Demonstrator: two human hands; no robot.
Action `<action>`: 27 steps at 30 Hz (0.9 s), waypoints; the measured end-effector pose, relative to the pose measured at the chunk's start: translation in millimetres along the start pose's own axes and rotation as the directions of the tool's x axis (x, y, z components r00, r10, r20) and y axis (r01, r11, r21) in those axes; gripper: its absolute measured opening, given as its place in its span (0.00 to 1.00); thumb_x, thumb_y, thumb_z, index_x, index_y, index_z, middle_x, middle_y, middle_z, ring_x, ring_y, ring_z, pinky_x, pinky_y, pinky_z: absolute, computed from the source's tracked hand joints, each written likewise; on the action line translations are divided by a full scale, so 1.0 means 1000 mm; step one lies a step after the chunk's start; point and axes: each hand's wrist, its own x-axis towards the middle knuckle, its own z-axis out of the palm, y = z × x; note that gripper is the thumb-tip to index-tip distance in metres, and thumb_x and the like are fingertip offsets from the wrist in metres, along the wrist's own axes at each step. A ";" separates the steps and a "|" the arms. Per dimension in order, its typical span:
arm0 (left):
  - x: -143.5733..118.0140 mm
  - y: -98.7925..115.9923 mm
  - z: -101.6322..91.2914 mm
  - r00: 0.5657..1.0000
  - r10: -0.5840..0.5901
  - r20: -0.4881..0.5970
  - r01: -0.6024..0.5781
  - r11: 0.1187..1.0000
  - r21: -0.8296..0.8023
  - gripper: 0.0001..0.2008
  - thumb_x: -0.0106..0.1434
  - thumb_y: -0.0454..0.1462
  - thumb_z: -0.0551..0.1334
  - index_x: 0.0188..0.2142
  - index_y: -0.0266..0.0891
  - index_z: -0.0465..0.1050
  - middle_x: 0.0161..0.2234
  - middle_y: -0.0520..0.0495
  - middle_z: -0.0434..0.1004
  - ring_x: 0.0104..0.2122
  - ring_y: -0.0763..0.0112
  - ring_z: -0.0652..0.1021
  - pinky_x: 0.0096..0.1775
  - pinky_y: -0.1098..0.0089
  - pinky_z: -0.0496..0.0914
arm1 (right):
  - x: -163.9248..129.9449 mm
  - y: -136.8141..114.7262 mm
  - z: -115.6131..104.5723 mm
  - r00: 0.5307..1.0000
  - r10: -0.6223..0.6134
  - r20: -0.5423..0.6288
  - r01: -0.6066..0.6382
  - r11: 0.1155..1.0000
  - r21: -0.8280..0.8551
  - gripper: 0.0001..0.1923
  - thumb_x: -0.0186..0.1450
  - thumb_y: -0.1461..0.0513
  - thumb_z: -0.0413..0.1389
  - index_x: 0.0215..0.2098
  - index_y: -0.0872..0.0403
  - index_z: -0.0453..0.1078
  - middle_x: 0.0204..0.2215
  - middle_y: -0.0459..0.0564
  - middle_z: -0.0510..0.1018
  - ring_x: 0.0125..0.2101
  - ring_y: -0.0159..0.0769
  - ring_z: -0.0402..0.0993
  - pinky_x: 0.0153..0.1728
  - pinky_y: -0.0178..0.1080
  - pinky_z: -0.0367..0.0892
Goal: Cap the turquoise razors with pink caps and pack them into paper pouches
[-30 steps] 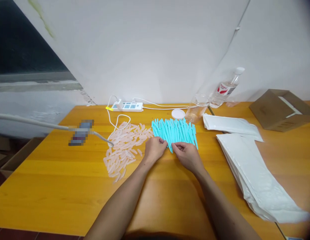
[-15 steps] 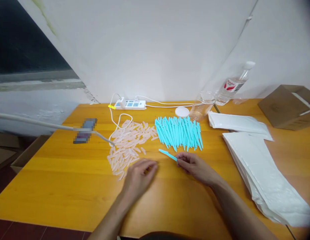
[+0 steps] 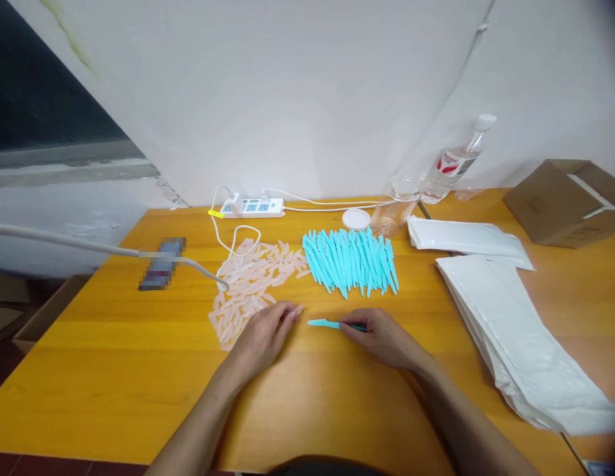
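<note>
On the wooden table (image 3: 114, 344), white padded mailers (image 3: 506, 330) lie to my right, a heap of turquoise sticks (image 3: 352, 259) ahead. My right hand (image 3: 381, 338) pinches one turquoise stick (image 3: 323, 323) flat; my left hand (image 3: 262, 336), unclenched, touches the pale pink caps (image 3: 248, 284).

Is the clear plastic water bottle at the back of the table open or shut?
Shut: the clear plastic water bottle has its white cap on top.

Glossy wood table (image 3: 114, 344); matt turquoise plastic sticks (image 3: 352, 261); translucent pink plastic caps (image 3: 252, 281); white paper pouches (image 3: 516, 350).
</note>
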 end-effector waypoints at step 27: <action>-0.019 0.010 0.015 0.962 -0.264 0.075 0.273 0.890 -0.366 0.16 0.71 0.46 0.56 0.39 0.38 0.78 0.33 0.48 0.80 0.33 0.67 0.76 0.36 0.72 0.67 | -0.017 0.001 -0.014 0.995 -0.085 0.053 0.090 0.992 -0.093 0.19 0.67 0.50 0.53 0.30 0.51 0.80 0.23 0.45 0.76 0.26 0.36 0.66 0.27 0.35 0.58</action>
